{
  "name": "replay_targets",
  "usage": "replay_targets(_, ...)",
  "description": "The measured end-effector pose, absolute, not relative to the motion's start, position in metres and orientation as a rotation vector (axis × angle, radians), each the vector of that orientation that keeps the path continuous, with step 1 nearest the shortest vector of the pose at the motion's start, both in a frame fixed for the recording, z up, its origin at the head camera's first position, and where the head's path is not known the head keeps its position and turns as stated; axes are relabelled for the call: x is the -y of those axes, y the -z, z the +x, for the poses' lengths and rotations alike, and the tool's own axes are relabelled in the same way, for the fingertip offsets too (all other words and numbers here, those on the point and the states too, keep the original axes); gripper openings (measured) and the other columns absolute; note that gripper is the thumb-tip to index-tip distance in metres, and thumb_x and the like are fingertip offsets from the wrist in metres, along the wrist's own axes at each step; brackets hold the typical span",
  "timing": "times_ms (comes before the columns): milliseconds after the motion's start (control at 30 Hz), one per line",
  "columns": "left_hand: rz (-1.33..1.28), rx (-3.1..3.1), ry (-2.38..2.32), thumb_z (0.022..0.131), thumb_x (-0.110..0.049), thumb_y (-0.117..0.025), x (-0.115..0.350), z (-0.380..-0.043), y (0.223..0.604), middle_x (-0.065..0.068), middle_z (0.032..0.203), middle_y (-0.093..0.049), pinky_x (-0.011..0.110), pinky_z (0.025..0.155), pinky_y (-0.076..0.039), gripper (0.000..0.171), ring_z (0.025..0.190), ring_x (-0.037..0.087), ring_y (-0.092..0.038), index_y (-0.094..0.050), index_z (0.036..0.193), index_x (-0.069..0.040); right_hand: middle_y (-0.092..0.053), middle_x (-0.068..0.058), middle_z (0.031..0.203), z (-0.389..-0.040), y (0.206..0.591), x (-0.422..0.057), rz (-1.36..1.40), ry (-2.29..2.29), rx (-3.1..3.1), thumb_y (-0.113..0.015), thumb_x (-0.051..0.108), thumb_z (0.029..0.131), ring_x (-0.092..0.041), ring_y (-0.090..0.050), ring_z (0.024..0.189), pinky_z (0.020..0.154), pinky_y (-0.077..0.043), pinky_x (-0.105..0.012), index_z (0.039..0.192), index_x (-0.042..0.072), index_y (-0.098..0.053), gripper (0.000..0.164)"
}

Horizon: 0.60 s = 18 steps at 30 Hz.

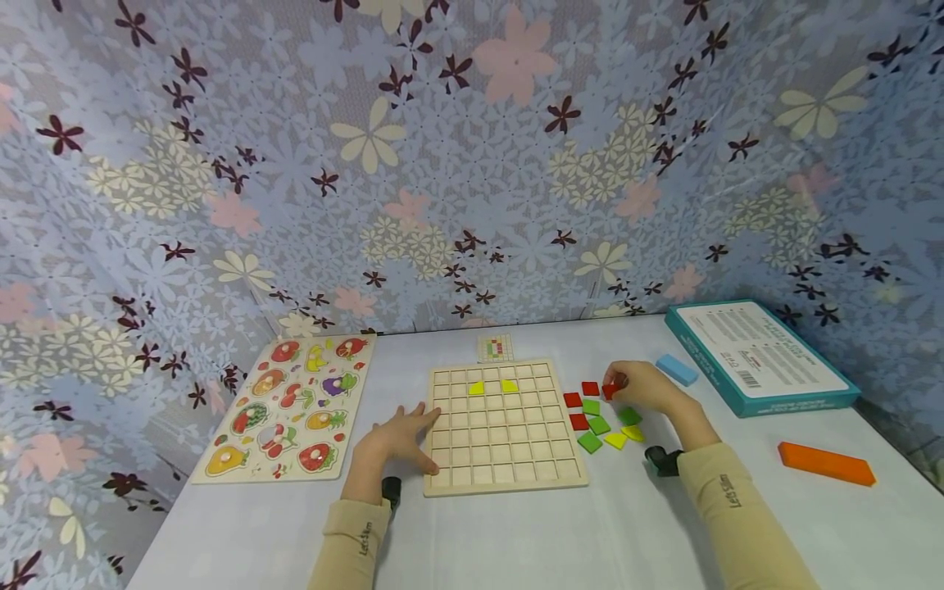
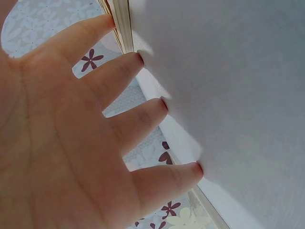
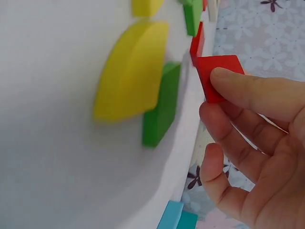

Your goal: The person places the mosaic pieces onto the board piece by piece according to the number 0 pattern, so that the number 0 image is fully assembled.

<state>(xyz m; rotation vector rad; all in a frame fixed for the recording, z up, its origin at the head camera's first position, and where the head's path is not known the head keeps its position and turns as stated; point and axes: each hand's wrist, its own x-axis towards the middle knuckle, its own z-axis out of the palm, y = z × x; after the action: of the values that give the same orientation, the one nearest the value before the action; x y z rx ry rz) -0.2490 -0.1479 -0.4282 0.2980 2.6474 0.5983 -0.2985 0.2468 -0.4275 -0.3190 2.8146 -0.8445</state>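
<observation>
My right hand [image 1: 643, 387] pinches a red square tile [image 3: 220, 71] between thumb and fingers, at the back of a loose group of tiles. Beside it lie red tiles [image 1: 590, 388], green tiles [image 1: 599, 425] and yellow quarter-round tiles [image 3: 133, 71]. My left hand [image 1: 394, 442] spreads its fingers at the left edge of a wooden grid board [image 1: 505, 489], fingertips right at the rim and on the table. Two yellow quarter-round pieces [image 1: 510, 386] sit in the board's second row from the back.
Behind the board lies a small pattern card [image 1: 495, 348]. A fruit puzzle board [image 1: 295, 401] is at the left. On the right are a teal-edged box [image 1: 763, 356], a blue block [image 1: 676, 369] and an orange block [image 1: 826, 464]. A patterned curtain [image 1: 472, 164] hangs behind the table.
</observation>
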Motion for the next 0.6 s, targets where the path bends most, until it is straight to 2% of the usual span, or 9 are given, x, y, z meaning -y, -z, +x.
replay_targets(233, 0.295, -2.649, -0.586, 0.063, -0.03, -0.084, 0.148, -0.25, 0.428, 0.013, 0.152, -0.021, 0.076, 0.097, -0.005, 0.094, 0.138, 0.044, -0.008, -0.036, 0.143, -0.017, -0.062, -0.01, 0.09, -0.304, 0.423, -0.229, -0.39, 0.881, -2.84, -0.06, 0.001, 0.084, -0.024, -0.053, 0.082, 0.077, -0.05, -0.041, 0.092, 0.004, -0.06, 0.009)
replay_targets(367, 0.295, -2.646, -0.588, 0.063, -0.03, -0.084, 0.149, -0.25, 0.427, 0.012, 0.152, -0.021, 0.076, 0.097, -0.005, 0.094, 0.138, 0.043, -0.008, -0.036, 0.143, -0.017, -0.062, -0.01, 0.089, -0.306, 0.421, -0.217, -0.467, 0.946, -2.842, -0.059, 0.002, 0.085, -0.023, -0.056, 0.082, 0.072, -0.051, -0.037, 0.092, 0.003, -0.061, 0.008)
replay_targets(600, 0.31, -2.639, -0.591, 0.063, -0.03, -0.084, 0.149, -0.25, 0.427, 0.012, 0.152, -0.021, 0.076, 0.097, -0.005, 0.095, 0.138, 0.044, -0.007, -0.036, 0.143, -0.016, -0.059, -0.011, 0.086, -0.305, 0.417, -0.191, -0.517, 1.055, -2.777, -0.058, 0.002, 0.087, -0.022, -0.055, 0.071, 0.059, -0.047, -0.031, 0.095, 0.0, -0.061, 0.009)
